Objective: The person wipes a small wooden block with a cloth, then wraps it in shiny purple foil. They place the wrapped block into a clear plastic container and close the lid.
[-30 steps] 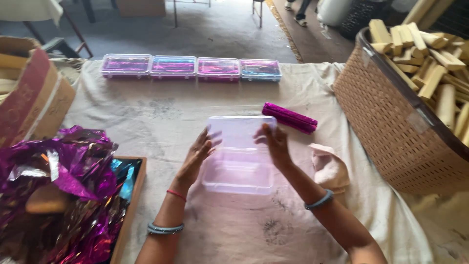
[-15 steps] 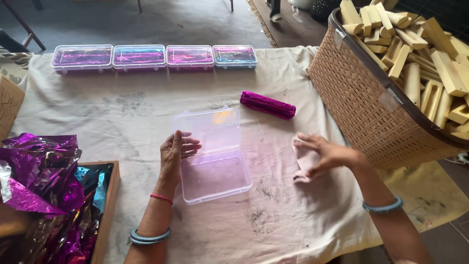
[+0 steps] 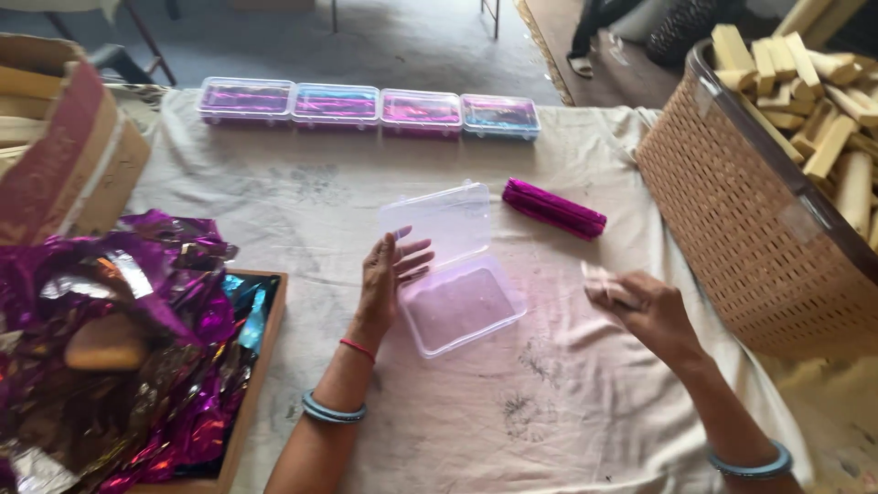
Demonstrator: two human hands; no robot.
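Cloth-covered table [image 3: 274, 210]: my left hand [image 3: 389, 279] rests open against a clear hinged box [image 3: 453, 265], my right hand [image 3: 640, 306] pinches a pale cloth [image 3: 604, 285]. Unheld, the light box could slide when wiped.

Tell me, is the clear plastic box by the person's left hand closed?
No, the clear plastic box lies open, its hinged lid folded back flat on the cloth beside the left hand.

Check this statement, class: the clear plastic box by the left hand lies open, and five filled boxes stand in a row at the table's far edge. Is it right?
Not quite. The head view shows four filled boxes in the row, not five. The clear plastic box by the left hand does lie open.
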